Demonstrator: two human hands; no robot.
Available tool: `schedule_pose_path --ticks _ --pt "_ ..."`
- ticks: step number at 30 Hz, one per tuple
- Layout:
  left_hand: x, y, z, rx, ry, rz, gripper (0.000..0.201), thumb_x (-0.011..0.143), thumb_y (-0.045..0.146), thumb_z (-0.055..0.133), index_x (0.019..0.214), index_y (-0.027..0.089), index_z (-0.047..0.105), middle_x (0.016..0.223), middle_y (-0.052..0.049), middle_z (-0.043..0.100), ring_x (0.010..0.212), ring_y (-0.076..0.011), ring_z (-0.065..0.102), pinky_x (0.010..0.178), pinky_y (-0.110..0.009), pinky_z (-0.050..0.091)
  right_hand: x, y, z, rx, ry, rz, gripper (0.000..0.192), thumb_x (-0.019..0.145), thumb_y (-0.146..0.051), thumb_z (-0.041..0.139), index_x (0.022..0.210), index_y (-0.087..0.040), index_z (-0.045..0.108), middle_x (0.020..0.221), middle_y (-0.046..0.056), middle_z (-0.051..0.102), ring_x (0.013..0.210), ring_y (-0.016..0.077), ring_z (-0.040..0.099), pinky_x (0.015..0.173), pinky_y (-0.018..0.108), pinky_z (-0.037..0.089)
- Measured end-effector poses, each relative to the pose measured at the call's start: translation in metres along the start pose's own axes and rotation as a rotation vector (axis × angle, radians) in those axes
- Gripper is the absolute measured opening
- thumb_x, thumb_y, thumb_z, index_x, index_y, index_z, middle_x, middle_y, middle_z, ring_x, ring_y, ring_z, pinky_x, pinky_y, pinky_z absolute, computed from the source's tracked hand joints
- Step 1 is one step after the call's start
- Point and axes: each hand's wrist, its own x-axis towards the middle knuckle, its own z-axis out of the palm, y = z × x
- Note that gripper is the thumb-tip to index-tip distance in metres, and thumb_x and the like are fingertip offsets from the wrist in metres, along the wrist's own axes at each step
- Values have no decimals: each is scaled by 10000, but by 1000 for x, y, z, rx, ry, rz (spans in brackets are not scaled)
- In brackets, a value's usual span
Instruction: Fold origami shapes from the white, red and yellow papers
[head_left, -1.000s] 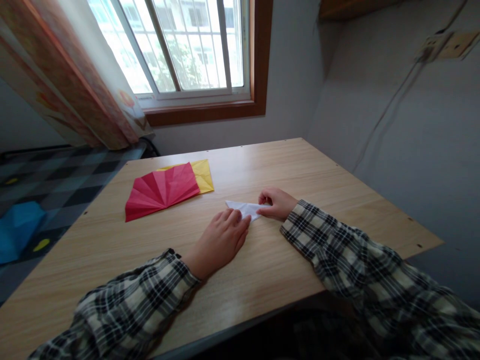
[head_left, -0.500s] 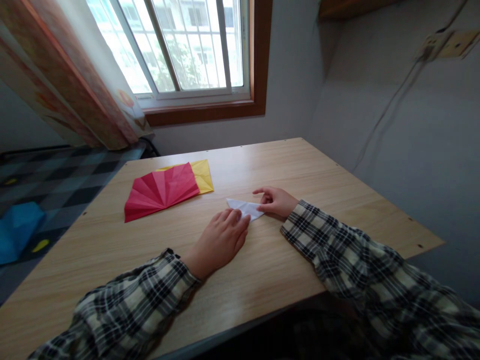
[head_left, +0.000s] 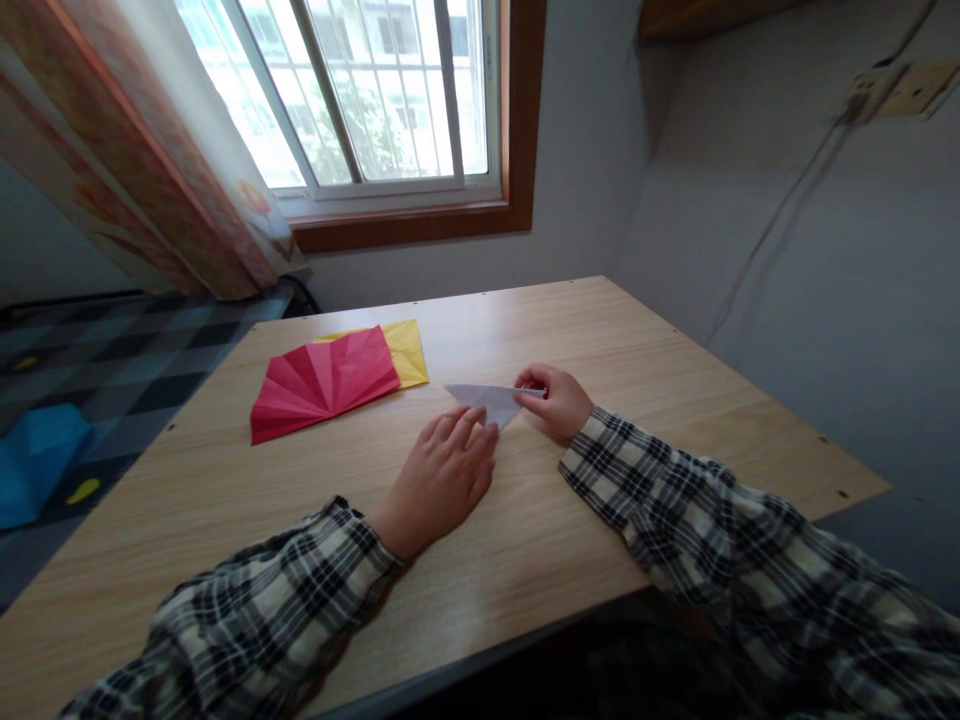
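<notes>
A folded piece of white paper [head_left: 498, 402], roughly triangular, is between my two hands over the wooden table [head_left: 547, 560]. My right hand [head_left: 556, 398] pinches its right corner between thumb and curled fingers. At the near side, the fingers and thumb of my left hand [head_left: 442, 480] hold the paper's lower part and cover some of it. The paper's long edge faces away from me and looks tilted up, with its left tip pointing toward the coloured sheets.
A creased red paper sheet [head_left: 326, 385] lies at the table's back left, partly over a creased yellow sheet [head_left: 409, 355]. Left of the table, a blue paper piece [head_left: 41, 455] rests on a checked cloth [head_left: 157, 345]. A window [head_left: 375, 100] is behind.
My right hand has closed on the paper's right corner, its index finger now curled in. The paper's far edge has risen and shifted slightly away. My left hand has barely moved.
</notes>
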Motion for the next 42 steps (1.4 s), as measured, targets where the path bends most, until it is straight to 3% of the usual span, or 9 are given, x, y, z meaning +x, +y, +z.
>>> schedule_pose_path --ticks 3,6,8,10,13,19,26,34,42 --pt "3 2 -2 -199 38 -42 327 981 210 487 1287 183 600 1310 -125 612 1237 -285 539 1086 -510 460 -1 -3 0 22 94 -8 81 788 -274 610 811 -199 589 743 -8 589 693 151 535 646 277 436" --pt "6 -2 4 -513 166 -193 351 974 212 507 1323 197 542 1307 -117 589 1231 -243 549 1077 -473 485 -4 -7 1 65 119 -12 98 804 -294 599 815 -211 547 732 -18 553 664 142 500 618 273 418" --pt "8 -8 11 -736 257 -353 408 982 262 513 1382 199 467 1376 -138 542 1248 -240 559 1060 -471 504 -6 -10 4 91 111 -35 102 810 -292 595 806 -217 526 725 -25 538 654 137 490 609 271 414" --pt "11 -16 17 -940 286 -487 517 974 336 544 1448 210 379 1484 -170 458 1295 -267 549 1049 -480 512 -8 -12 7 97 103 -79 98 804 -273 595 790 -217 516 730 -25 538 654 135 489 607 273 415" --pt "18 -22 20 -1148 301 -610 585 950 383 596 1466 230 366 1540 -173 417 1314 -300 547 1060 -484 494 -10 -16 14 74 99 -160 82 785 -228 599 772 -212 520 766 -12 557 681 141 506 616 280 425" --pt "33 -17 16 -1370 288 -520 432 910 327 661 1297 215 505 1338 -116 606 1208 -267 595 1066 -457 464 -12 -20 27 26 90 -204 102 757 -155 598 775 -209 513 791 -8 546 698 141 506 617 282 429" --pt "42 -22 28 -1445 304 -519 319 915 359 662 1174 199 565 1137 -66 629 1059 -206 592 976 -371 477 -16 -22 30 76 -10 -226 121 776 -156 596 771 -212 489 779 -12 535 701 135 496 623 272 435" --pt "42 -23 21 -1466 259 -492 322 904 394 675 1127 171 607 1051 -67 671 972 -201 627 875 -335 520 -17 -23 29 234 -173 -191 278 836 -403 682 758 -209 498 721 -37 498 613 112 444 562 266 392" --pt "40 -25 27 -1540 207 -474 340 884 362 701 1153 168 627 1124 -89 682 1016 -221 631 928 -369 512 -17 -19 30 297 -216 -141 346 863 -501 660 766 -215 491 663 -53 466 597 115 425 558 275 351"
